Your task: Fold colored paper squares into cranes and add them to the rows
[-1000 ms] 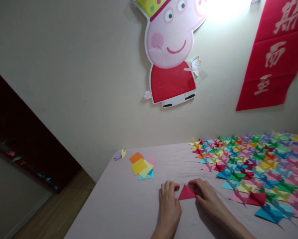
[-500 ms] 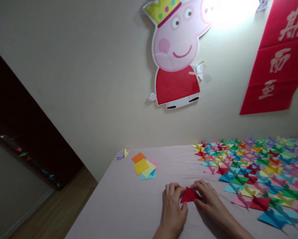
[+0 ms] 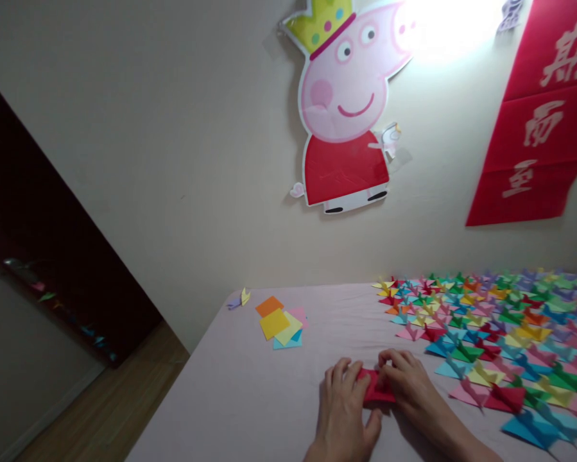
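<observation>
On the pale pink tabletop [image 3: 230,398] lies a small piece of red paper [image 3: 377,390], folded, with its lower edge showing between my hands. My left hand [image 3: 343,404] rests over its left end. The fingers are stretched out flat, their tips on the paper, and the thumb stands apart below. My right hand [image 3: 406,385] has its curled fingers pinched on the paper's right side, which they partly cover. The exact shape of the fold under the fingers is hidden.
Loose square sheets [image 3: 275,324] in orange, yellow, pink and blue lie left of my hands. Folded paper cranes [image 3: 504,346] in many colours crowd the right side. Two small folded papers [image 3: 240,299] sit at the far left corner. A wall [image 3: 196,212] rises behind.
The red paper showed as a triangle and now as a wider strip. My left hand has flattened over it, and the right fingers have curled in closer. The view shifted slightly.
</observation>
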Demonstrator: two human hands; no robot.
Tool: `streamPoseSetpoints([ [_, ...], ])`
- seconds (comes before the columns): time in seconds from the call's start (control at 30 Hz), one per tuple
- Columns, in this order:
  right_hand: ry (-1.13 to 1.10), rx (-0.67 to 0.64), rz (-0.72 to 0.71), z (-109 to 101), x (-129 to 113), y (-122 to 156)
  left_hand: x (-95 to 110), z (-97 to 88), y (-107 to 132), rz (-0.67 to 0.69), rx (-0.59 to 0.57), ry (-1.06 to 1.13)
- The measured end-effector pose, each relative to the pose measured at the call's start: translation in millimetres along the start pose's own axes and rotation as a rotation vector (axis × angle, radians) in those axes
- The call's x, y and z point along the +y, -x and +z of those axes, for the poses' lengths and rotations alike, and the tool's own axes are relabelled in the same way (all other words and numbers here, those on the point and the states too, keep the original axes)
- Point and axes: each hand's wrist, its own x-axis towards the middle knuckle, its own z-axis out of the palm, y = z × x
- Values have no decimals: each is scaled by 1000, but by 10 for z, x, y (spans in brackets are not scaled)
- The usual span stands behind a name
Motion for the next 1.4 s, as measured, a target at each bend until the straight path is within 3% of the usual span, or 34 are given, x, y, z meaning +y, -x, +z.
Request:
streamPoseSetpoints([
  [0.23,-16,-181,47,-243,-89,14,37,-35,4,-20,14,3],
  [0.4,-55,-222,22,-284,-35,71,87,-64,30,-47,37,-8],
  [0.57,-29,-173,11,-229,23,16,102,-70,23,-75,85,32],
  [0.73,42,-41,126,-112,-30,-80,19,4,119,-75,63,-45],
  [0.87,86,3,188,-24,-30,-127,-73,111,200,99,8,-158],
  [0.97,92,-8,211,-4,-14,-139,-129,208,194,236,-104,-179],
  [1.13,76,-12,224,-5,-13,-127,-159,281,157,185,-180,-158],
  [1.4,67,27,235,58,33,-118,-139,202,173,212,-200,-188],
])
